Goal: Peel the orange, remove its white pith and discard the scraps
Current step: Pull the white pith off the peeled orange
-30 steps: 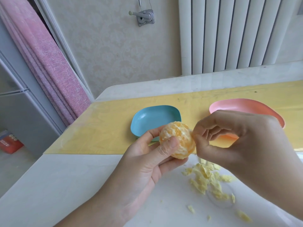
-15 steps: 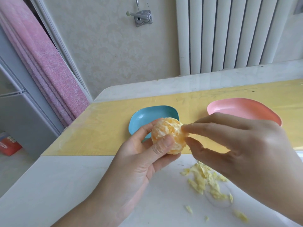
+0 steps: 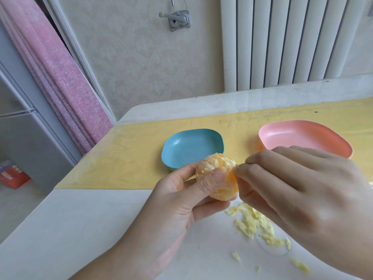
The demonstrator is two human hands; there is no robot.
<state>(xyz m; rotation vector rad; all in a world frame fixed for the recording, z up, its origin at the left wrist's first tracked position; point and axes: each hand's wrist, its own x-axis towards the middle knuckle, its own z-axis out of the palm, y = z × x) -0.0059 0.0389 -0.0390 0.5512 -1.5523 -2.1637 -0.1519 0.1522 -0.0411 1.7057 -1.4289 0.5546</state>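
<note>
1. The orange (image 3: 220,165) is fully peeled, its flesh bare with white patches of pith on it. It is held in the air above the near part of the table, in front of the blue dish.
2. The left hand (image 3: 175,205) grips the orange from below and from the left, with the thumb pressed across its front and the fingers curled under it.
3. The right hand (image 3: 302,199) comes in from the right, and its thumb and forefinger pinch at the orange's right side. Whether a strand of pith sits between the fingertips is too small to tell.
4. A pile of pale yellow scraps (image 3: 253,223) lies on the white table (image 3: 80,229) just below the right hand, with a few loose bits nearer the edge.
5. A yellow mat (image 3: 131,158) covers the far part of the table. On it stand a blue dish (image 3: 191,148) and, to its right, a pink dish (image 3: 302,136), partly hidden by the right hand's fingers.
6. Behind the table are a white radiator (image 3: 282,41) and a wall with a metal bracket (image 3: 178,20).
7. To the left hang a pink curtain (image 3: 60,77) and, beside it, a grey fridge (image 3: 24,134), with a red box (image 3: 12,176) on the floor.
</note>
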